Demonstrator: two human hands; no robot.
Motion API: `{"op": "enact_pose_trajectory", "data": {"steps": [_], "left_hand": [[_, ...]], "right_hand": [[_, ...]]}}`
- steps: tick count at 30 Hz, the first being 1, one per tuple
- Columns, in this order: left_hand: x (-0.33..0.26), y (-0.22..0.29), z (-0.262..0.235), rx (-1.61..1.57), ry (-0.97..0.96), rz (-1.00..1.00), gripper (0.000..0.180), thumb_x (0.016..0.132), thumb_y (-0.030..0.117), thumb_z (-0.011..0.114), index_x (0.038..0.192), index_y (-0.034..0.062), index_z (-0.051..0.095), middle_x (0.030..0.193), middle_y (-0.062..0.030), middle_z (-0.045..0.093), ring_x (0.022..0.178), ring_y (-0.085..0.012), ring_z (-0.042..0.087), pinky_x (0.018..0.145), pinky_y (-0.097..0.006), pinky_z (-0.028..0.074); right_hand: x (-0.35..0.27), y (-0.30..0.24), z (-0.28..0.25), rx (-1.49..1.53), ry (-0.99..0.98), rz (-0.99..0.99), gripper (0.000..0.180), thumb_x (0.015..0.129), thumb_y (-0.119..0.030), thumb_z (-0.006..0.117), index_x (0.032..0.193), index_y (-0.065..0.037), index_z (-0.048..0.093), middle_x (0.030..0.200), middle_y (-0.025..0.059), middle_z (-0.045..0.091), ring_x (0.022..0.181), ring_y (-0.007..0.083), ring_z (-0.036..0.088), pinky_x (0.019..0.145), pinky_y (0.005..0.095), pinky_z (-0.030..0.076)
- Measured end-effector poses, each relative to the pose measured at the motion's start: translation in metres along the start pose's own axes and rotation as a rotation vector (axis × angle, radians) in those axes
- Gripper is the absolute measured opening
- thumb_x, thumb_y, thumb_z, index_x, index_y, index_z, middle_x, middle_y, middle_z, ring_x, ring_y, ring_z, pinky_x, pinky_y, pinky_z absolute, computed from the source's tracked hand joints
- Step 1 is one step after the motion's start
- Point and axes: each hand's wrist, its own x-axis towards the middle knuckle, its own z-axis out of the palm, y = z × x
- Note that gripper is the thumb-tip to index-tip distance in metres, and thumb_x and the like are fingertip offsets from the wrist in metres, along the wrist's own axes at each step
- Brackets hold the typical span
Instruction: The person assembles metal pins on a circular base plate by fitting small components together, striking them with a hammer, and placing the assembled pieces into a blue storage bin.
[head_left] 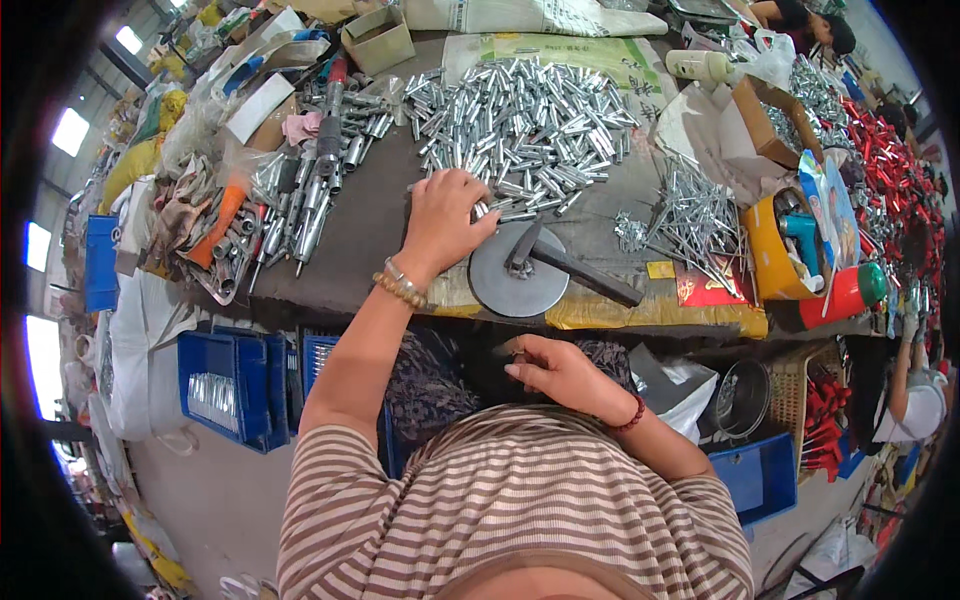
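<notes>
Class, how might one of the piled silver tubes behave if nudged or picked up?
The silver tubes would probably roll when nudged, being slim and round-sided. They look stiff, with no visible sagging. Their shiny, smooth-looking surface may make them slippery to pinch.

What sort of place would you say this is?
Probably a metal-parts workshop: a heap of silvery tubes lies on the workbench, a hammer rests on a round metal disc, and blue bins sit below.

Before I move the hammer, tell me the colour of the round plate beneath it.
Grey; the round plate shows best in the head view.
</notes>
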Motion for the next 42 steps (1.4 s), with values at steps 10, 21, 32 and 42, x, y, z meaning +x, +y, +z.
{"op": "enact_pose_trajectory", "data": {"steps": [10, 21, 32, 42], "left_hand": [[-0.035, 0.002, -0.02, -0.065, -0.024, -0.065, 0.025, 0.085, 0.027, 0.076, 0.103, 0.0122, 0.069, 0.115, -0.0057, 0.064, 0.121, -0.0298, 0.056, 0.105, -0.05, 0.039], [0.051, 0.009, 0.017, -0.295, -0.172, 0.148, 0.03, 0.083, 0.028, 0.078, 0.107, 0.0124, 0.069, 0.113, -0.0095, 0.064, 0.113, -0.0329, 0.061, 0.098, -0.047, 0.048], [0.025, -0.017, -0.021, -0.197, -0.293, 0.083, 0.018, 0.086, 0.018, 0.068, 0.101, 0.008, 0.066, 0.101, -0.0103, 0.064, 0.105, -0.0326, 0.061, 0.093, -0.045, 0.051], [0.007, -0.003, -0.059, -0.02, -0.378, -0.004, 0.028, 0.087, 0.024, 0.075, 0.108, 0.0064, 0.067, 0.112, -0.013, 0.064, 0.11, -0.0349, 0.061, 0.095, -0.045, 0.051]], "right_hand": [[0.009, -0.014, -0.035, -0.49, 0.658, -0.572, 0.019, 0.092, -0.005, 0.071, 0.111, 0.0, 0.071, 0.083, 0.0105, 0.067, 0.073, 0.0256, 0.066, 0.063, 0.0351, 0.051], [0.036, 0.005, -0.036, -0.927, 0.682, -0.698, 0.023, 0.084, -0.015, 0.077, 0.105, -0.008, 0.073, 0.111, 0.0067, 0.069, 0.102, 0.0278, 0.067, 0.087, 0.0408, 0.055], [0.037, -0.002, -0.035, -0.88, 0.685, -0.699, 0.02, 0.083, -0.014, 0.076, 0.102, -0.008, 0.074, 0.107, 0.0059, 0.071, 0.095, 0.0285, 0.068, 0.086, 0.0413, 0.055], [0.037, 0.0, -0.035, -0.875, 0.698, -0.707, 0.018, 0.082, -0.016, 0.076, 0.099, -0.007, 0.075, 0.106, 0.0073, 0.071, 0.094, 0.0288, 0.068, 0.086, 0.0414, 0.055]]}}
